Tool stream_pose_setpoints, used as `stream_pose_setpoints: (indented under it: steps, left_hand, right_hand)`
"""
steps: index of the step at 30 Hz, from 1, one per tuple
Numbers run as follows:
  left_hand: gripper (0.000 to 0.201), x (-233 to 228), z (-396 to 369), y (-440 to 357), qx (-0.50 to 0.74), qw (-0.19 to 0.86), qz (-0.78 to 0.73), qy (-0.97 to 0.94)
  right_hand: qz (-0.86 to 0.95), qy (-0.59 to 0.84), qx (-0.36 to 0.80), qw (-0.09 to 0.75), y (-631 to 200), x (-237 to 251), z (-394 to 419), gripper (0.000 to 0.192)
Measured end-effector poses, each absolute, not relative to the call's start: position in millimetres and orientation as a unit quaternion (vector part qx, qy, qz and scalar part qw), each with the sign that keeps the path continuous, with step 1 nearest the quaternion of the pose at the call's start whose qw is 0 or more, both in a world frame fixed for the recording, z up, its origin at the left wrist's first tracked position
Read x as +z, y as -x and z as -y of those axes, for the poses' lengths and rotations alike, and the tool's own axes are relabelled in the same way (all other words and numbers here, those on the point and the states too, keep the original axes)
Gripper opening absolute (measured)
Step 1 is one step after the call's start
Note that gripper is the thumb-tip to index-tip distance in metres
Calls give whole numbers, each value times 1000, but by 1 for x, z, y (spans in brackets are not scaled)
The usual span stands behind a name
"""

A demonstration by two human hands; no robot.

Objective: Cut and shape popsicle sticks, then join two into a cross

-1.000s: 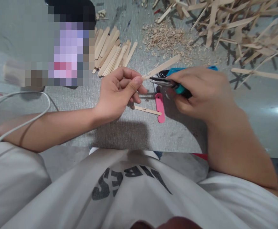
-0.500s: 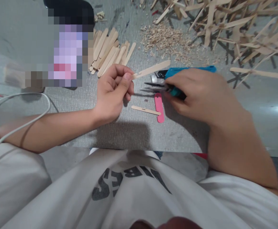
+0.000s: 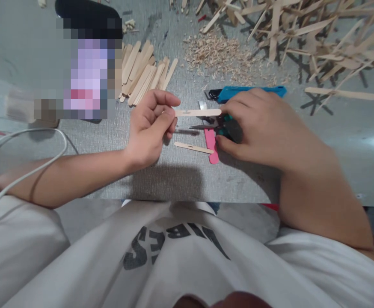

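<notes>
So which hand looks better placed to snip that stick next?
The right hand: it grips the cutters, their tips just under the wooden stick that the left hand pinches level.

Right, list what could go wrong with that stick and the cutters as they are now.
The left hand pinches the flat pale wooden stick only at one end, so it may twist or snap unevenly. The thin metal tips of the teal-handled cutters in the right hand point toward the left fingers, which could get nicked.
</notes>
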State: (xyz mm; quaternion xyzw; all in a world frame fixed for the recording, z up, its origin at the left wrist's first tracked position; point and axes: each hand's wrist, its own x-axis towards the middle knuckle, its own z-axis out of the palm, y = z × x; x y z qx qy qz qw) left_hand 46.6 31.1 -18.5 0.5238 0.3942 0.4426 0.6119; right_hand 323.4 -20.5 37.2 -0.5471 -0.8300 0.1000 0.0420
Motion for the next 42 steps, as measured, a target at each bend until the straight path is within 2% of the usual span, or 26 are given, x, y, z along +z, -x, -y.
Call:
stream_pose_setpoints:
  steps: [4,8,12,16,20,22,25,29,34,42]
  left_hand:
    - [23,-16,-31,-44,429,617,-383,-538]
    - [19,-14,-29,-44,429,628,-372,-532]
    - [24,-13,-27,-45,426,627,-363,-542]
    - [40,-18,-28,-47,481,573,-324,-580]
    - [31,-26,-33,-48,580,460,-194,-644]
    - [28,-28,-34,-47,569,438,-182,-671]
    - [30,-30,-35,-45,542,442,-187,-690]
    - [42,-32,-36,-42,507,456,-211,-700]
    - [46,-32,-37,-40,465,484,-220,-708]
    - [41,-25,-37,-39,452,497,-175,-720]
  right_hand:
    - [839,530,87,84,-315,45,23,20]
    - [891,432,111,88,-299,39,28,29]
    - [906,394,140,72,-283,25,34,27]
    - [910,397,98,71,-275,21,36,31]
    - [895,430,78,93,-283,30,36,29]
    - [869,459,120,142,-291,37,35,26]
    - [775,519,259,250,-300,47,34,18]
    - [628,528,426,380,-299,51,30,34]
    - [561,528,484,415,-293,51,26,44]
    - [549,520,513,406,-291,50,29,43]
